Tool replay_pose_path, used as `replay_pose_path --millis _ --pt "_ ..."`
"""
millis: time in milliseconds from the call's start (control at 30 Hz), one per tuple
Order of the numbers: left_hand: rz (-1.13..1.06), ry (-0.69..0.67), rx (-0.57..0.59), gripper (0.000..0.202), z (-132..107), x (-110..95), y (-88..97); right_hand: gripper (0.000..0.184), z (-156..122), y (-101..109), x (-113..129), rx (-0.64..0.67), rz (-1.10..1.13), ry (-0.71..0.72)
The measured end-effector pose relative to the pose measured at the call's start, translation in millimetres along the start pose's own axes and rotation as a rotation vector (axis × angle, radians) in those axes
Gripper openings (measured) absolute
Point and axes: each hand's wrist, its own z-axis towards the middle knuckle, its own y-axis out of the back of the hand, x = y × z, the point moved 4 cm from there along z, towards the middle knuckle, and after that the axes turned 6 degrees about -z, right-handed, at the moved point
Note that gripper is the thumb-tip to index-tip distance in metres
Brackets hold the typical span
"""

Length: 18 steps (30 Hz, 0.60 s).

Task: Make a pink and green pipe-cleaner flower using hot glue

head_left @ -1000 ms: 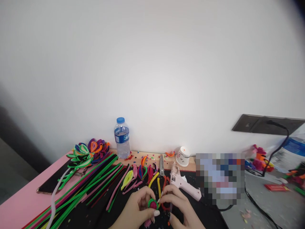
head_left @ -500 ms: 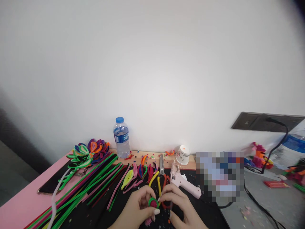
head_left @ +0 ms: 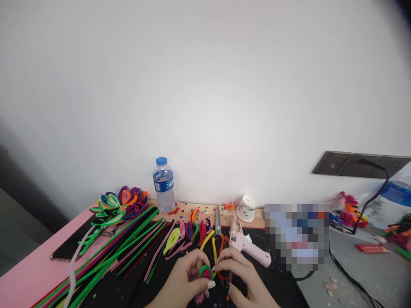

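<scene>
My left hand (head_left: pixel 188 278) pinches a small coil of green and dark pink pipe cleaner (head_left: pixel 206 272) between thumb and fingers. Close beside it, my right hand (head_left: pixel 241 273) has its index fingertip near the coil's right edge. The right thumb sits lower, apart from that fingertip, and whether anything small lies in those fingers I cannot make out. Just beyond the hands are yellow pipe cleaner pieces (head_left: pixel 214 251) and scissors (head_left: pixel 218 222) with red-orange handles. A pale pink glue gun (head_left: pixel 247 247) lies behind my right hand.
Long green, pink and purple pipe cleaners (head_left: pixel 112 261) spread over the black mat at left, near pipe cleaner flowers (head_left: pixel 112 209) and a phone (head_left: pixel 69 246). A water bottle (head_left: pixel 164 188) and a white paper cup (head_left: pixel 246 208) stand by the wall. Black cables (head_left: pixel 348 273) run at right.
</scene>
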Motion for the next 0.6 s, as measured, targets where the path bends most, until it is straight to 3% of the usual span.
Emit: replay_pose_path --millis 333,600 --pt "-0.007 -0.024 0.006 0.027 1.1 3.3 3.8 0.044 -1.0 0.2 -0.3 -0.008 -0.003 0.036" --pt "-0.007 -0.003 0.006 0.019 0.0 -1.6 0.1 0.04 -1.3 -1.2 -3.0 0.01 -0.014 0.004"
